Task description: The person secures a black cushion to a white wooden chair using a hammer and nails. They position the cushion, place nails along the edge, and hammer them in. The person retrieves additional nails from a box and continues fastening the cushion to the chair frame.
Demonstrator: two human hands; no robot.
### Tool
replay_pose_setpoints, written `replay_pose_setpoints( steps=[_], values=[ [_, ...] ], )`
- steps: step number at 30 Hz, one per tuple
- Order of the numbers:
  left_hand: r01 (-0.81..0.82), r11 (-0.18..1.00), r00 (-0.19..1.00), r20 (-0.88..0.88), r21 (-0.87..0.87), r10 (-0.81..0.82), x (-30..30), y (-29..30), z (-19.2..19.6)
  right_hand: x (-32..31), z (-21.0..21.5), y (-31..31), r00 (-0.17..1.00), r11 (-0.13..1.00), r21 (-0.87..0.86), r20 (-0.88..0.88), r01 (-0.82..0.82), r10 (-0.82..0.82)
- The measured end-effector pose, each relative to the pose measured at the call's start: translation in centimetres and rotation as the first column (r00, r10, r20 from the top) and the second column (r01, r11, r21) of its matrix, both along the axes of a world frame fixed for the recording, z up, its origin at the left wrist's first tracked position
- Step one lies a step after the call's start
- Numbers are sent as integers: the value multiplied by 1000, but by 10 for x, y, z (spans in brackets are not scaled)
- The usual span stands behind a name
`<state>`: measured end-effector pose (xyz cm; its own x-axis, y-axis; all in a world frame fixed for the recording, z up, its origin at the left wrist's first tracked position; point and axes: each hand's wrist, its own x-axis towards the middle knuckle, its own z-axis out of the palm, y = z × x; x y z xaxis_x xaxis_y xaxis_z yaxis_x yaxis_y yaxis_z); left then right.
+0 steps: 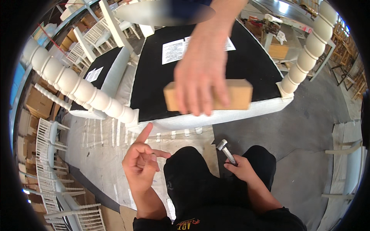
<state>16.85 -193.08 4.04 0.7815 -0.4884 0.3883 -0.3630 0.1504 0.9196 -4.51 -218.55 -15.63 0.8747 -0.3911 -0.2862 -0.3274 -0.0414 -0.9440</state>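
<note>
Left hand (142, 163) is empty with its index finger pointing up, right hand (242, 169) grips a metal hammer (226, 151), while another person's hand (201, 75) holds a wooden block (239, 94) on the upturned chair seat (254, 63).

Open gap below the seat edge (231, 113); co-worker's hand (200, 73) perhaps blocking above.
</note>
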Motion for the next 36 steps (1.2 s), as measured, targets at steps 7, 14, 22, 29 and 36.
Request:
replay_pose_setpoints(
  steps=[7,14,22,29,36],
  values=[
    [-123,990,992,-14,73,124,4,21,-2,2,1,1,998,998,-32,33,-49,50],
    [-325,933,943,-26,155,333,6,48,-19,-2,11,3,999,999,16,33,-32,31],
    [528,828,740,-377,-188,-557,-12,44,-37,-6,14,1,999,999,-22,27,-23,23],
    [987,95,29,-443,-128,-896,-108,-86,-107,-6,8,0,999,996,-65,-6,53,-54],
    [888,21,-322,-654,-459,-685,-131,-129,-197,-2,1,-6,993,991,-64,24,115,-114]
  ],
)
